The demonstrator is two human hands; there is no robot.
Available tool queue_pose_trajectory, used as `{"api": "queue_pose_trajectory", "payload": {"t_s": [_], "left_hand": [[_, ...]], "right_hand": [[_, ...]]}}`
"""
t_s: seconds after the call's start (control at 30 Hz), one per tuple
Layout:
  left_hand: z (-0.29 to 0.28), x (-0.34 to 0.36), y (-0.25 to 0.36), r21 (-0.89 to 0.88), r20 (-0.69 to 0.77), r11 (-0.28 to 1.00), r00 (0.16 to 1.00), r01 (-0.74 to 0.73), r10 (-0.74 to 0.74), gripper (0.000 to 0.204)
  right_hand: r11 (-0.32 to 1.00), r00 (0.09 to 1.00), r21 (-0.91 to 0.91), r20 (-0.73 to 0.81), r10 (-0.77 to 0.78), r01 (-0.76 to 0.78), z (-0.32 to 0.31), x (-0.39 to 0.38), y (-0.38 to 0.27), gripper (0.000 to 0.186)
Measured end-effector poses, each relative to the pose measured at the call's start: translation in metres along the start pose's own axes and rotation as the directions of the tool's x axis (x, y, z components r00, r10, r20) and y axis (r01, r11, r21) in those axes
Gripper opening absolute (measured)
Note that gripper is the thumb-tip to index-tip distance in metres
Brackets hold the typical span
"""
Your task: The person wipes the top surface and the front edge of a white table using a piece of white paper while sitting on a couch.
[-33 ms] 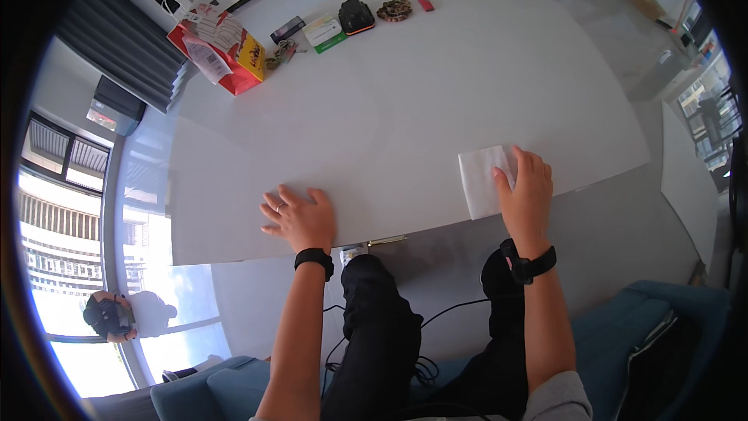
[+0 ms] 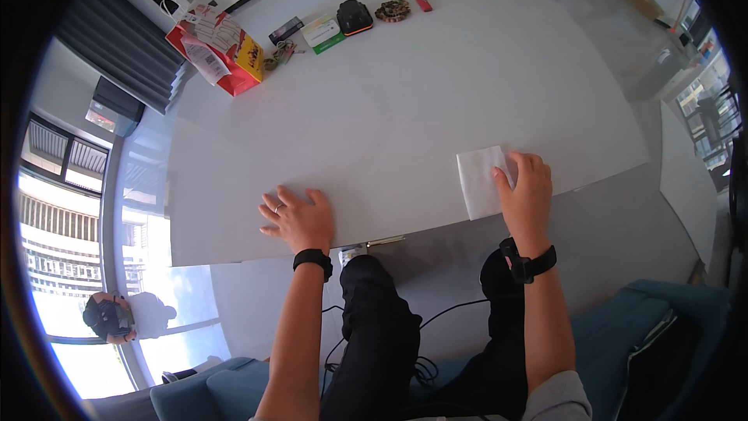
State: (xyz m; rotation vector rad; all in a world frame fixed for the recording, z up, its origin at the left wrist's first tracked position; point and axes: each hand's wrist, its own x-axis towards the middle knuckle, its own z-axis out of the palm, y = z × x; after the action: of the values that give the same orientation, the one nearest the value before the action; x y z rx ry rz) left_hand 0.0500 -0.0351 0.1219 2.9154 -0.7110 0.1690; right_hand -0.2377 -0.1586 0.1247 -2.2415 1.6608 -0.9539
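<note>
White cloth (image 2: 478,182) | left hand (image 2: 300,220) splayed | right hand (image 2: 527,193) half-curled at its edge | bag (image 2: 226,45) (lettered)

"What finishes do you read on the feed?"

"From my station, the surface (image 2: 374,101) looks smooth, with a faint sheen. The folded wipe (image 2: 477,181) is matt and soft-looking; paper or cloth, I can't tell."

"And the rest?"

"I see a paper-looking shopping bag (image 2: 245,82) with some gloss, a bumpy beaded bracelet (image 2: 393,10), matt cloth on the pleated curtain (image 2: 117,39) and the sofa (image 2: 604,326), dull fabric trousers (image 2: 378,320), a shiny metal ring (image 2: 278,208), and a smooth floor (image 2: 612,226)."
</note>
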Motion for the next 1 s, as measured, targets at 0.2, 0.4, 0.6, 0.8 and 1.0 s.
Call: {"api": "queue_pose_trajectory", "payload": {"t_s": [0.2,0.4,0.6,0.8,1.0], "left_hand": [[-0.003,-0.001,0.001,-0.016,0.022,1.000,1.000,0.005,-0.004,0.061],[0.010,0.002,-0.003,0.027,-0.075,1.000,0.997,0.009,-0.007,0.059],[0.010,0.002,-0.004,0.022,-0.072,1.000,0.997,0.007,-0.005,0.058],[0.010,0.001,-0.003,0.019,-0.070,1.000,0.998,0.005,-0.003,0.058],[0.009,0.000,-0.003,0.013,-0.071,1.000,0.997,0.010,-0.009,0.058]], "right_hand": [[0.969,0.990,0.205,0.054,0.128,-0.136,-0.001,0.002,0.000,0.014],[0.920,0.982,0.344,0.042,0.183,-0.186,-0.004,0.006,0.000,0.019],[0.919,0.956,0.272,0.156,0.249,-0.284,-0.012,0.006,-0.002,0.023],[0.984,0.997,0.167,-0.038,-0.064,0.070,-0.015,0.009,-0.009,0.026],[0.919,0.926,0.163,0.058,-0.373,0.360,-0.009,-0.003,-0.044,0.035]]}}
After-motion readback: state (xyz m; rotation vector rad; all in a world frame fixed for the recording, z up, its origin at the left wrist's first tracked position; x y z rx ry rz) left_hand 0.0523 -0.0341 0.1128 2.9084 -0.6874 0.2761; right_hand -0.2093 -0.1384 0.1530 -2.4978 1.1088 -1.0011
